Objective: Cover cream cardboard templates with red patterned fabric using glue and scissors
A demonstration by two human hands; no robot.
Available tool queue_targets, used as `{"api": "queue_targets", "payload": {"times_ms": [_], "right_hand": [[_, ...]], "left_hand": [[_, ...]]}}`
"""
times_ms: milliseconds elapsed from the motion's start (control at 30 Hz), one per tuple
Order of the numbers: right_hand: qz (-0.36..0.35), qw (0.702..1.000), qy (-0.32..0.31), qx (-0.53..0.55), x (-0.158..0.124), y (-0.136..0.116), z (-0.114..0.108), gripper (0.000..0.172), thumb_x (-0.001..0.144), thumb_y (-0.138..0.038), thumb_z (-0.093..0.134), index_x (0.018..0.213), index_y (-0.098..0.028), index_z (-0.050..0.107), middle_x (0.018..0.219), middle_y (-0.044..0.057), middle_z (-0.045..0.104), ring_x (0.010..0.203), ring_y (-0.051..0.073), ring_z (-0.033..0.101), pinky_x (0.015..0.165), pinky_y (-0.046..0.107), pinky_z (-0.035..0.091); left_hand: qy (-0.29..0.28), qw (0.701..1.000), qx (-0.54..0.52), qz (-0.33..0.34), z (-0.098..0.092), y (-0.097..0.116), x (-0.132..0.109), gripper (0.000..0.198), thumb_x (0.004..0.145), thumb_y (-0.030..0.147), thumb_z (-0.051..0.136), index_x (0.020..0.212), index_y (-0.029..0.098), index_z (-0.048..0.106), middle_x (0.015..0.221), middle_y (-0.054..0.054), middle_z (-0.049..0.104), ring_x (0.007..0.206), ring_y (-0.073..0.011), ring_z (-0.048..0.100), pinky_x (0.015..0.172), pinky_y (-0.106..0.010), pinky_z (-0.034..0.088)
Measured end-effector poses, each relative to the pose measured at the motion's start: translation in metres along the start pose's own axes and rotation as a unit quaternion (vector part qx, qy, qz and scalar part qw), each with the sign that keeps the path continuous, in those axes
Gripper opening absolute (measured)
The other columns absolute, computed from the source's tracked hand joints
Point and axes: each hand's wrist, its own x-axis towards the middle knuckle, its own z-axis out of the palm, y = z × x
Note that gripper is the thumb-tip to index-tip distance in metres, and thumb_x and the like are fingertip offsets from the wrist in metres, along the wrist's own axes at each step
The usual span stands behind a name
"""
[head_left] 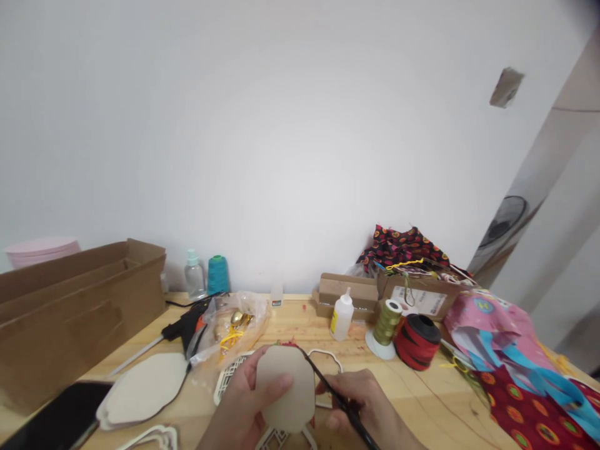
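My left hand is closed around a pale, rounded board with scalloped edges, thumb flat on its face. Bits of red show at the board's top and right edges; what lies behind it is hidden. In my right hand is a slim, dark pointed tool, slanting up to the left. Its tip meets or passes just by the board's upper right edge; I cannot tell which. Partly covered by my hands, a pale lattice cutout and a thin scalloped frame rest on the wooden table.
Pale boards, a phone, a glue gun and a plastic bag lie left. A glue bottle, green thread spool and red thread cone stand right. Cardboard boxes and fabric flank the work.
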Motion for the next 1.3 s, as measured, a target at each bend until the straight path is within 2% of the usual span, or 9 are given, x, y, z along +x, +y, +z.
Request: {"api": "queue_targets", "payload": {"times_ms": [367,567,667,800,900,1000,1067,1200,1300], "right_hand": [[-0.021,1.000,0.007,0.004,0.004,-0.008,-0.005,0.045,0.075,-0.055,0.048,0.079,-0.012,0.063,0.050,-0.004,0.038,0.044,0.009,0.034,0.044,0.021,0.024],[0.081,0.982,-0.008,0.168,-0.009,0.015,-0.006,0.053,0.076,-0.059,0.043,0.106,-0.016,0.053,0.067,0.001,0.046,0.050,0.010,0.039,0.042,0.020,0.030],[0.082,0.958,-0.035,0.271,-0.007,0.012,-0.006,0.061,0.072,-0.064,0.045,0.106,-0.014,0.051,0.063,-0.002,0.042,0.051,0.009,0.037,0.042,0.018,0.027],[0.062,0.937,-0.053,0.340,-0.001,0.002,-0.001,0.066,0.065,-0.068,0.050,0.104,-0.014,0.050,0.062,-0.003,0.040,0.053,0.009,0.035,0.045,0.019,0.025],[0.059,0.934,-0.050,0.348,0.000,0.003,0.005,0.065,0.066,-0.067,0.050,0.104,-0.014,0.049,0.064,-0.002,0.042,0.052,0.008,0.035,0.045,0.019,0.026],[0.058,0.934,-0.024,0.352,-0.003,0.010,0.012,0.063,0.068,-0.066,0.048,0.106,-0.015,0.049,0.062,-0.002,0.043,0.053,0.009,0.039,0.048,0.020,0.031],[0.058,0.935,0.002,0.351,-0.005,0.015,0.015,0.059,0.073,-0.062,0.046,0.109,-0.016,0.046,0.063,-0.001,0.046,0.055,0.011,0.044,0.050,0.022,0.034],[0.055,0.941,0.050,0.331,-0.006,0.019,0.017,0.046,0.084,-0.051,0.039,0.111,-0.015,0.046,0.061,0.002,0.053,0.056,0.014,0.050,0.051,0.025,0.036],[0.059,0.940,0.063,0.330,-0.005,0.021,0.017,0.043,0.086,-0.047,0.036,0.110,-0.013,0.047,0.061,0.003,0.056,0.057,0.016,0.053,0.052,0.027,0.038]], "left_hand": [[0.031,0.999,-0.007,0.009,0.002,-0.001,0.000,0.041,0.051,0.022,0.074,0.086,0.015,0.055,0.067,-0.004,0.068,0.056,-0.0174,0.060,0.049,-0.029,0.049],[0.061,0.997,0.034,0.030,0.000,0.007,0.000,0.042,0.044,0.023,0.077,0.081,0.013,0.060,0.063,-0.005,0.069,0.052,-0.0182,0.060,0.044,-0.027,0.048],[0.072,0.997,0.036,0.006,0.000,0.012,-0.001,0.043,0.044,0.023,0.077,0.082,0.012,0.061,0.062,-0.006,0.069,0.050,-0.0181,0.060,0.042,-0.026,0.048],[0.048,0.993,-0.093,-0.049,-0.005,0.010,-0.001,0.035,0.056,0.019,0.073,0.088,0.013,0.059,0.060,-0.002,0.066,0.047,-0.0120,0.058,0.042,-0.021,0.048],[-0.035,0.943,-0.302,-0.139,-0.012,0.006,-0.003,0.026,0.067,0.012,0.064,0.092,0.010,0.058,0.053,0.002,0.057,0.038,-0.0027,0.050,0.030,-0.007,0.034],[-0.133,0.827,-0.506,-0.207,-0.017,0.003,-0.007,0.033,0.076,0.005,0.052,0.108,0.005,0.048,0.052,0.004,0.050,0.037,0.0006,0.049,0.031,-0.001,0.033],[-0.165,0.773,-0.566,-0.233,-0.019,0.004,-0.009,0.034,0.081,0.006,0.043,0.115,0.006,0.043,0.051,0.005,0.046,0.036,0.0005,0.049,0.031,-0.001,0.035],[-0.172,0.754,-0.569,-0.280,-0.022,0.007,-0.009,0.031,0.086,0.015,0.034,0.116,0.010,0.042,0.047,0.007,0.040,0.031,-0.0007,0.045,0.027,-0.003,0.032],[-0.163,0.787,-0.536,-0.260,-0.022,0.009,-0.006,0.027,0.086,0.012,0.034,0.110,0.006,0.045,0.048,0.006,0.042,0.032,-0.0001,0.044,0.027,-0.003,0.031]]}}
